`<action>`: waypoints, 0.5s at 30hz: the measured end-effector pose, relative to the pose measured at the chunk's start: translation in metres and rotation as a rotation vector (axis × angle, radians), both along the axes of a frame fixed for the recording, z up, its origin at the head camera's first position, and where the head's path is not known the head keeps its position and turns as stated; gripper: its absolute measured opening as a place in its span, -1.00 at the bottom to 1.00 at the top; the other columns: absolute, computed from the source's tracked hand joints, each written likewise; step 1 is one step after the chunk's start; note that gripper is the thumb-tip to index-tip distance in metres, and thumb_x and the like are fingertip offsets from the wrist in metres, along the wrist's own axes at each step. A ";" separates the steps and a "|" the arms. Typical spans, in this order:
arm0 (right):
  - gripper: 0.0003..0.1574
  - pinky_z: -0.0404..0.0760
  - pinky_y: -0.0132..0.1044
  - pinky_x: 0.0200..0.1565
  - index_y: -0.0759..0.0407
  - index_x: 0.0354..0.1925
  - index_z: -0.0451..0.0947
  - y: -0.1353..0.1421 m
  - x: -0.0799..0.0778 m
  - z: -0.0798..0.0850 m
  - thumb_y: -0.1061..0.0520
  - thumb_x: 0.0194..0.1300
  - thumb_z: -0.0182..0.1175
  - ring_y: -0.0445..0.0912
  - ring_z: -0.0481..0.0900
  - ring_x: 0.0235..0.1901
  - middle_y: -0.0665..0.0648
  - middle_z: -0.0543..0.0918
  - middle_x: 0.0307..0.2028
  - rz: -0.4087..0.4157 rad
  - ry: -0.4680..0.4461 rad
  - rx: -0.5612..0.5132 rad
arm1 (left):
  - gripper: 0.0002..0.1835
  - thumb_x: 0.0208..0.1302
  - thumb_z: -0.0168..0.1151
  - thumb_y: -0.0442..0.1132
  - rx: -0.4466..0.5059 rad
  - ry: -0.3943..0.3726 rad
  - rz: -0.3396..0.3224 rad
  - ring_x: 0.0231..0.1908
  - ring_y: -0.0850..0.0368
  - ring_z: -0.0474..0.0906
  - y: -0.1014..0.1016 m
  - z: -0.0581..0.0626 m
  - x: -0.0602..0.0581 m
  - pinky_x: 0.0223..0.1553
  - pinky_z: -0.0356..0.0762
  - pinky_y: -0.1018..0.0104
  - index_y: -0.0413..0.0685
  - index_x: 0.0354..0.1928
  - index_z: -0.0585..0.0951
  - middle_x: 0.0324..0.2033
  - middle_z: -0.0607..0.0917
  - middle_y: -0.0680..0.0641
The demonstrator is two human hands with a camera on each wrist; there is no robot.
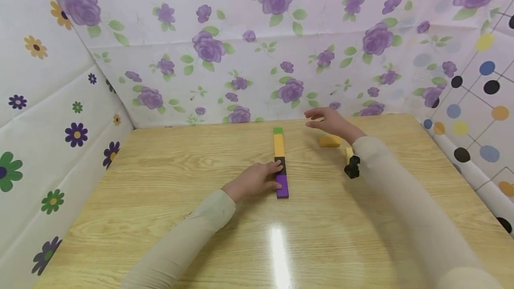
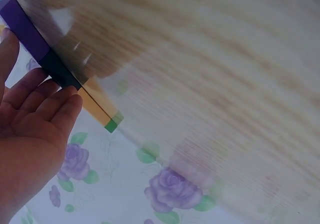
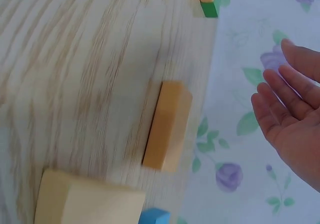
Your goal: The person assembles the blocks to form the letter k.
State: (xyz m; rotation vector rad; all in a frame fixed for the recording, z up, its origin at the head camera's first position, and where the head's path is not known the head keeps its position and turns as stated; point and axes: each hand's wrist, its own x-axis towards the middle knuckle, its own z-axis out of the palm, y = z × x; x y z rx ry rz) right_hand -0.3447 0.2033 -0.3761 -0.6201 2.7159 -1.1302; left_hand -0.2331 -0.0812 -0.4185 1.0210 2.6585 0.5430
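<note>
A straight row of blocks lies on the table in the head view: a purple block point(image 1: 282, 186) at the near end, then a black block point(image 1: 283, 169), an orange block point(image 1: 279, 145) and a green block point(image 1: 278, 130) farthest away. Beside the row, my left hand point(image 1: 254, 181) touches it, fingertips at the black block and thumb at the purple one. My right hand point(image 1: 331, 123) is raised to the right of the far end, fingers loosely bent and holding nothing. Below it lies a separate orange block point(image 3: 167, 126).
Near my right wrist are a pale yellow block point(image 3: 95, 199) and a blue block point(image 3: 155, 216), the latter hidden in the head view. A black device point(image 1: 352, 167) is worn on that wrist. Flower-printed cloth point(image 1: 249, 39) stands along the table's far edge.
</note>
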 end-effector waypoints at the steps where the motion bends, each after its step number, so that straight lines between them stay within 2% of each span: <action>1: -0.40 0.41 0.09 0.20 0.25 0.30 0.37 0.003 0.001 0.000 0.03 0.40 0.16 0.16 0.36 0.24 0.28 0.44 0.25 -0.005 -0.003 -0.004 | -0.33 0.29 0.23 0.02 0.005 0.002 -0.003 0.35 -0.06 0.22 0.000 0.000 0.000 0.35 0.21 0.16 -0.14 0.35 0.36 0.37 0.29 -0.10; 10: -0.40 0.38 0.13 0.22 0.30 0.30 0.36 0.027 0.010 -0.002 0.03 0.41 0.14 0.22 0.33 0.25 0.34 0.43 0.24 -0.001 0.011 -0.005 | -0.33 0.29 0.24 0.00 0.004 0.003 -0.005 0.36 -0.07 0.21 0.000 0.000 0.000 0.35 0.20 0.16 -0.16 0.35 0.36 0.37 0.29 -0.11; 15: -0.39 0.39 0.12 0.21 0.33 0.29 0.35 0.035 0.014 -0.004 0.03 0.41 0.14 0.23 0.33 0.25 0.36 0.41 0.25 -0.009 0.015 0.028 | -0.33 0.28 0.24 0.01 0.008 0.003 -0.010 0.35 -0.07 0.22 0.000 0.000 0.000 0.34 0.22 0.15 -0.17 0.35 0.36 0.37 0.29 -0.11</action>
